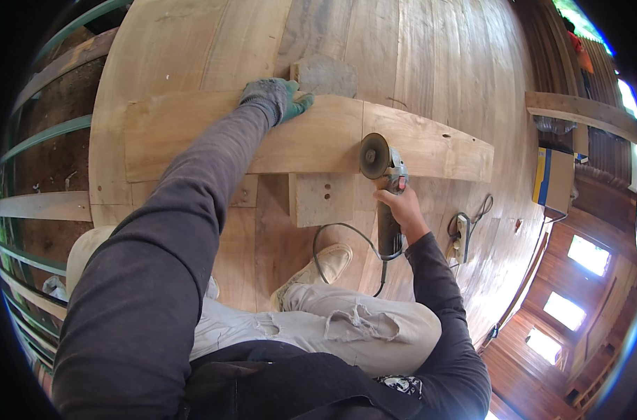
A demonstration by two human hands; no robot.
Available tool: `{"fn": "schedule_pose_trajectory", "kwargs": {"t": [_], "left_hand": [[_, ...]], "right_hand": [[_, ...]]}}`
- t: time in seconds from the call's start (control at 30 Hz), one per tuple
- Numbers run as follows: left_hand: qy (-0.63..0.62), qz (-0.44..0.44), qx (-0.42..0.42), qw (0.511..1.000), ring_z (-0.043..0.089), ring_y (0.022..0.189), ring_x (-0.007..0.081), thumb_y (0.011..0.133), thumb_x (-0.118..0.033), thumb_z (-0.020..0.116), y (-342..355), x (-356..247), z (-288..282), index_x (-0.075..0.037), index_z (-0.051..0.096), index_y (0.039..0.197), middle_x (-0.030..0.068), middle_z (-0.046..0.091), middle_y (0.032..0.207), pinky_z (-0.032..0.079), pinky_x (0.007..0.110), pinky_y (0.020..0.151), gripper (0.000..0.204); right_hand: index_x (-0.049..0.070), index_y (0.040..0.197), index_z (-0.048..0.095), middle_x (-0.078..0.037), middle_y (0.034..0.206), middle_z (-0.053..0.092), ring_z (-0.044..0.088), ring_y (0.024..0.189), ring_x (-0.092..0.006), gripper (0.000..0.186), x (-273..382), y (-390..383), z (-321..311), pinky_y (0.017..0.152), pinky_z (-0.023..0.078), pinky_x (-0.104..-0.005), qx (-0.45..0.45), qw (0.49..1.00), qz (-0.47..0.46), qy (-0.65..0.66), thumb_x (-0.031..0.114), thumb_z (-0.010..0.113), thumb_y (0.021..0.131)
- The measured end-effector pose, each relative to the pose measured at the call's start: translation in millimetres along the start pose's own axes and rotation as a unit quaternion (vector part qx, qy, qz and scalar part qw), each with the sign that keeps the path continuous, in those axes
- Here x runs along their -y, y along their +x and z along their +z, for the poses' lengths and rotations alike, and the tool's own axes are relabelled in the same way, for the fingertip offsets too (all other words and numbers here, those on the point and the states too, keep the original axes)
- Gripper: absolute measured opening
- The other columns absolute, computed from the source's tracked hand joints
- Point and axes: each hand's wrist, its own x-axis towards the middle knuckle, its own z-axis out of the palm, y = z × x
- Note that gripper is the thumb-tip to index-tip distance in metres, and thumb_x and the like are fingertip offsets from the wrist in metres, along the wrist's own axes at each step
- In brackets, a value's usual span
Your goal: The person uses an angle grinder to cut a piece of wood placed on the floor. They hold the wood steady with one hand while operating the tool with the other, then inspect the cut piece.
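Observation:
A long wooden board (325,136) lies crosswise in front of me, with a thin straight line across it. It rests over a shorter wood block (322,203), whose near end sticks out and shows two dark holes. My left hand (273,98), in a grey and green glove, grips the board's far edge, thumb on its top face. My bare right hand (400,206) is closed around the body of an angle grinder (388,227). The grinder's round disc (374,155) is over the board, just right of the line; whether it touches the wood I cannot tell.
Behind the board lies a rough greyish wood piece (325,75). The grinder's black cord (343,225) loops near my shoe (318,273). To the right are a power strip (462,238) on the plank floor (486,210) and a cardboard box (556,178). Green metal bars (49,136) line the left side.

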Motion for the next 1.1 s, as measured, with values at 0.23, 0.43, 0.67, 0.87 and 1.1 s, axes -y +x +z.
{"fn": "schedule_pose_trajectory", "kwargs": {"t": [0.23,0.43,0.67,0.87,1.1], "left_hand": [[-0.006,0.006,0.005,1.000,0.068,0.134,0.0342,0.107,-0.074,0.038,-11.4,-0.7,-12.5,-0.013,0.068,0.141,0.0149,0.071,0.146,0.053,0.050,0.114,0.077],[0.003,0.005,0.041,0.999,0.067,0.138,0.0326,0.108,-0.076,0.036,-11.1,-1.7,-20.1,-0.011,0.061,0.153,0.0142,0.069,0.150,0.053,0.055,0.114,0.083],[-0.004,0.012,0.026,1.000,0.069,0.134,0.0342,0.107,-0.075,0.038,-12.7,-1.9,-19.1,-0.011,0.066,0.145,0.0152,0.073,0.144,0.054,0.055,0.112,0.080],[-0.012,0.005,0.005,1.000,0.070,0.131,0.0349,0.106,-0.074,0.039,-17.3,-4.6,-20.7,-0.011,0.070,0.137,0.0156,0.074,0.141,0.054,0.053,0.112,0.077],[-0.001,0.004,0.027,1.000,0.069,0.133,0.0345,0.107,-0.075,0.037,-18.0,-5.3,-25.5,-0.010,0.068,0.139,0.0159,0.073,0.142,0.053,0.053,0.113,0.078]], "right_hand": [[0.000,0.114,0.075,-0.006,0.102,0.076,0.069,0.090,-0.0170,0.043,11.8,9.0,-2.3,0.083,0.056,-0.0354,0.001,1.000,-0.022,-0.008,0.024,0.088,0.082],[0.000,0.115,0.076,-0.005,0.101,0.075,0.068,0.089,-0.0168,0.044,22.1,24.1,-5.6,0.082,0.055,-0.0343,-0.006,0.999,-0.031,-0.025,0.026,0.088,0.082],[0.001,0.116,0.077,-0.003,0.099,0.073,0.067,0.087,-0.0166,0.042,48.2,40.6,-5.2,0.080,0.053,-0.0349,0.005,0.999,-0.050,0.015,0.026,0.086,0.083],[0.002,0.114,0.078,-0.004,0.098,0.074,0.067,0.085,-0.0172,0.040,67.7,52.0,-6.1,0.078,0.052,-0.0358,0.007,0.998,-0.064,0.010,0.026,0.086,0.083],[0.003,0.115,0.080,-0.003,0.097,0.074,0.067,0.085,-0.0159,0.038,80.7,57.5,-5.9,0.077,0.052,-0.0349,-0.018,0.998,-0.057,-0.018,0.025,0.086,0.084]]}}
